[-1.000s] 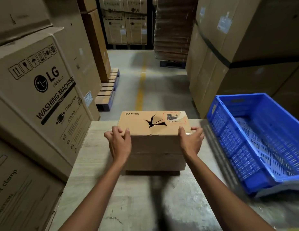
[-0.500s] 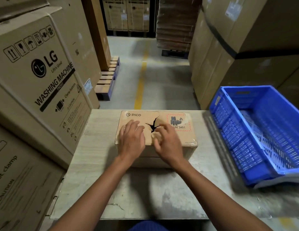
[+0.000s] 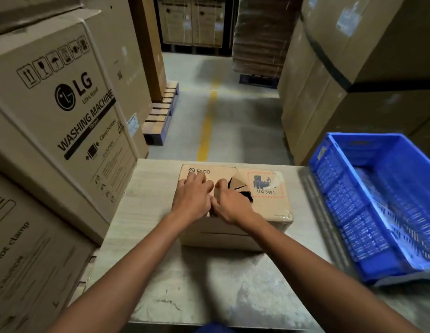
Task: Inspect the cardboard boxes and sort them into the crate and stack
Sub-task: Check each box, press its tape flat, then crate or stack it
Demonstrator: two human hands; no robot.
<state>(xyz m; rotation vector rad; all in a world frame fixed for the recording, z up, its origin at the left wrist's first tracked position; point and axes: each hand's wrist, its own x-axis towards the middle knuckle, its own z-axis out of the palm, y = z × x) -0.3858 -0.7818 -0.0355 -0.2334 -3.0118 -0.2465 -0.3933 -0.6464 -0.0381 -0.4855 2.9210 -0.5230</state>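
A brown cardboard box (image 3: 271,207) marked PICO and UN 3481 lies on the grey table (image 3: 209,284). Its top is torn near the middle, and a ragged flap (image 3: 238,182) stands up from the hole. My left hand (image 3: 193,195) rests flat on the left part of the lid, fingers over the PICO print. Beside it, my right hand (image 3: 229,204) has its fingers curled at the edge of the tear and holds the torn cardboard. The blue plastic crate (image 3: 341,200) stands tilted at the table's right side and looks empty.
Big LG washing machine cartons (image 3: 65,111) wall in the left side. Tall cartons (image 3: 353,80) rise at the right behind the crate. An aisle with a yellow floor line (image 3: 206,131) and a wooden pallet (image 3: 161,114) runs ahead.
Both hands left the box's sides and came onto its lid at the tear. The torn flap now stands raised. The view has tipped further down.
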